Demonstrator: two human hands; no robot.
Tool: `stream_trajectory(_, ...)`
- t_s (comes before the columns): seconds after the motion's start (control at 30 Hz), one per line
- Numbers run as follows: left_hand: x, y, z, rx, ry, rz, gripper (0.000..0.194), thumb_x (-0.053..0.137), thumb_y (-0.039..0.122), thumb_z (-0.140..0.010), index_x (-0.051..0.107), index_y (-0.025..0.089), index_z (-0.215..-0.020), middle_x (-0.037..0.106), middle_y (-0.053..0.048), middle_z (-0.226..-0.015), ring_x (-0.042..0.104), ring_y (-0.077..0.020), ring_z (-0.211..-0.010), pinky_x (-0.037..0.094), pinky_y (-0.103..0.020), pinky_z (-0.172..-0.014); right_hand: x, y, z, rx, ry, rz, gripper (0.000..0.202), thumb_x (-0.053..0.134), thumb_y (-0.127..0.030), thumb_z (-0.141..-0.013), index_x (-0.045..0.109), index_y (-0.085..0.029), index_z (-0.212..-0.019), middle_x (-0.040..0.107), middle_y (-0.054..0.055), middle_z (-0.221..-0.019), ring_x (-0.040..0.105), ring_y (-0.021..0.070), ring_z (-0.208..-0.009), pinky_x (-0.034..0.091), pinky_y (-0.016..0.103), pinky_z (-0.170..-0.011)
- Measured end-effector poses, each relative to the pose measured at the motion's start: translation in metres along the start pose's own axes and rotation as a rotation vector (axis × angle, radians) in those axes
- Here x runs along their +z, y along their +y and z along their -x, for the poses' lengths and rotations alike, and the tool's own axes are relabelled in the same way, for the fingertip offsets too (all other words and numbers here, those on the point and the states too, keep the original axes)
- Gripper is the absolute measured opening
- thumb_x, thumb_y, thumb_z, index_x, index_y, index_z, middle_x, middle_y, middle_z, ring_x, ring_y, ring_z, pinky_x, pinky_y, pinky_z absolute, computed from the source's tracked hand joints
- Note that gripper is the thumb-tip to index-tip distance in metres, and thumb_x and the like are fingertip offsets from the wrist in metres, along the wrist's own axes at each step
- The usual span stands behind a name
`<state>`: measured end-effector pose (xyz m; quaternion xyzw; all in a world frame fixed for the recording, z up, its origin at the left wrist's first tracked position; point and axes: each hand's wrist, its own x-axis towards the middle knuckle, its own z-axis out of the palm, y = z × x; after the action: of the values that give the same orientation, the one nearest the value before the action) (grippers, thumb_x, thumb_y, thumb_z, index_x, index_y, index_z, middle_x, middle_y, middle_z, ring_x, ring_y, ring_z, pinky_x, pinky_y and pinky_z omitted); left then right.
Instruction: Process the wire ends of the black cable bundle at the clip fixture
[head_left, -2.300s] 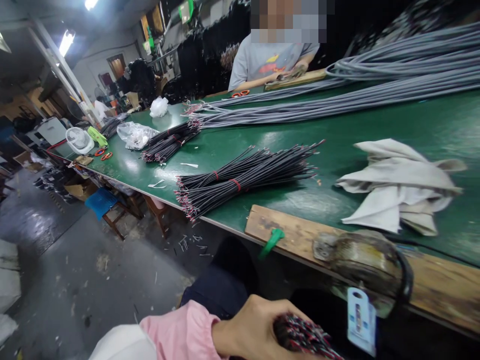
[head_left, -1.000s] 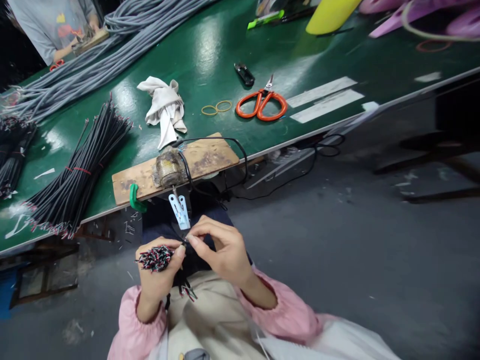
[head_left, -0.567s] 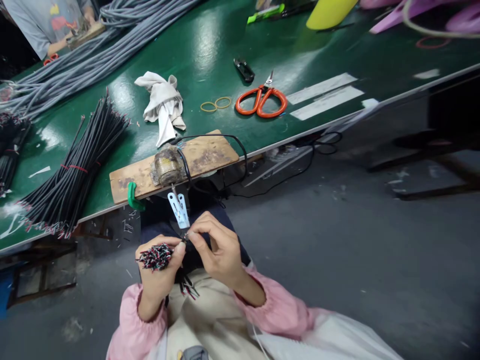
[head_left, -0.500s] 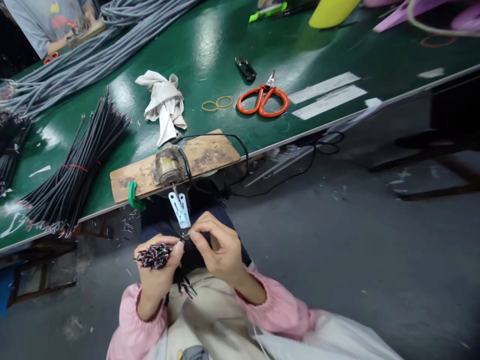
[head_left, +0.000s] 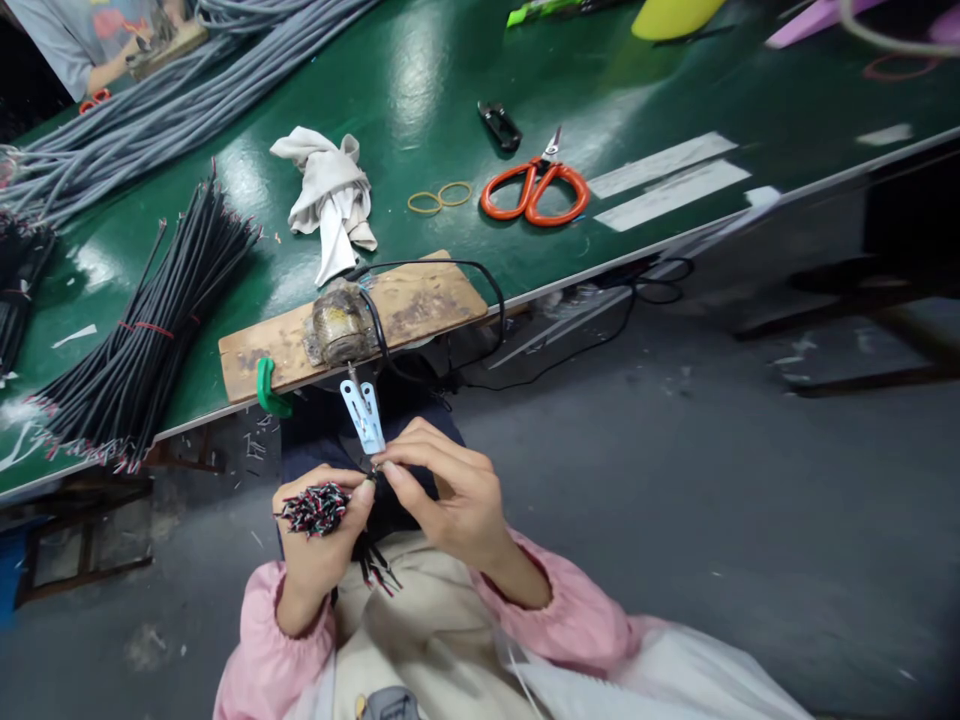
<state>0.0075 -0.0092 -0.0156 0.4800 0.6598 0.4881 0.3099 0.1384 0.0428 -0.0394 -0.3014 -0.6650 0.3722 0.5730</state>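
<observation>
In my left hand is a bundle of black cables, its red, white and black wire ends fanning out above the fist. The thumb and forefinger of that hand pinch one cable end apart from the rest. My right hand has thumb and forefinger closed at the same wire tip, just below a light blue clothespin. The clothespin sits on the shaft of a small motor, which is fixed to a wooden board at the table edge. More cable ends hang below my left hand.
A green clamp grips the board. On the green table lie tied black cables, a white cloth, rubber bands, orange-handled scissors, black snips and grey cables. Another person works at the far left.
My right hand has shifted slightly right, its fingertips staying near the wire tip under the clothespin. My left hand keeps its hold on the bundle. The camera view has moved a little.
</observation>
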Motion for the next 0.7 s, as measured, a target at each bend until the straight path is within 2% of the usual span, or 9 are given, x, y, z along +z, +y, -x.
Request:
stream_trajectory(0.23,0.000,0.000,0.000,-0.025,-0.009,-0.011,0.013,0.072,0.024,-0.073,0.074,0.017,-0.062,0.068,0.000,-0.053,0.056,-0.0108,-0.041,0.047,-0.021,-0.045,0.000,0.001,-0.002,-0.009,0.000,0.023,0.016,0.058,-0.007,-0.083,0.067,-0.018,-0.075,0.071,0.004,-0.067,0.061,0.0156,-0.061,0.052,0.030,-0.057)
stream_trajectory(0.33,0.001,0.000,0.001,-0.031,-0.007,-0.029,0.016,0.072,0.026,-0.073,0.073,0.017,-0.061,0.068,0.000,-0.052,0.055,-0.0109,-0.041,0.046,-0.022,-0.045,-0.001,0.004,-0.002,0.038,-0.036,-0.009,0.018,0.057,-0.008,-0.081,0.065,-0.019,-0.070,0.068,0.002,-0.062,0.059,0.0148,-0.056,0.050,0.029,-0.054)
stream_trajectory(0.4,0.002,0.000,0.002,-0.020,-0.011,-0.029,0.017,0.072,0.028,-0.074,0.073,0.017,-0.061,0.067,0.000,-0.051,0.054,-0.0105,-0.040,0.045,-0.022,-0.044,-0.003,0.007,-0.001,0.083,-0.043,-0.059,0.016,0.058,-0.010,-0.082,0.067,-0.019,-0.072,0.070,0.003,-0.064,0.060,0.0153,-0.057,0.050,0.029,-0.054)
stream_trajectory(0.53,0.000,0.000,-0.001,-0.025,-0.066,0.010,0.019,0.073,0.030,-0.076,0.074,0.018,-0.061,0.067,-0.001,-0.051,0.056,-0.0113,-0.043,0.046,-0.022,-0.046,-0.004,0.008,0.002,0.070,-0.050,-0.121,0.010,0.065,-0.021,-0.088,0.071,-0.019,-0.080,0.072,0.006,-0.072,0.063,0.0181,-0.065,0.052,0.032,-0.060)
stream_trajectory(0.6,-0.003,0.001,-0.003,-0.064,-0.136,0.059,0.019,0.073,0.029,-0.077,0.075,0.018,-0.062,0.067,-0.001,-0.051,0.058,-0.0122,-0.045,0.048,-0.022,-0.047,-0.005,0.008,0.003,0.084,-0.065,-0.170,0.022,0.063,-0.029,-0.092,0.068,-0.019,-0.073,0.068,0.005,-0.067,0.061,0.0177,-0.065,0.050,0.032,-0.062)
stream_trajectory(0.7,-0.006,0.003,-0.006,-0.108,-0.217,0.147,0.015,0.077,0.028,-0.074,0.076,0.018,-0.062,0.070,-0.002,-0.055,0.062,-0.0135,-0.048,0.051,-0.023,-0.049,-0.005,0.012,0.003,0.287,-0.194,-0.417,0.037,0.060,-0.047,-0.093,0.061,-0.019,-0.069,0.059,0.002,-0.064,0.055,0.0145,-0.062,0.046,0.028,-0.058)
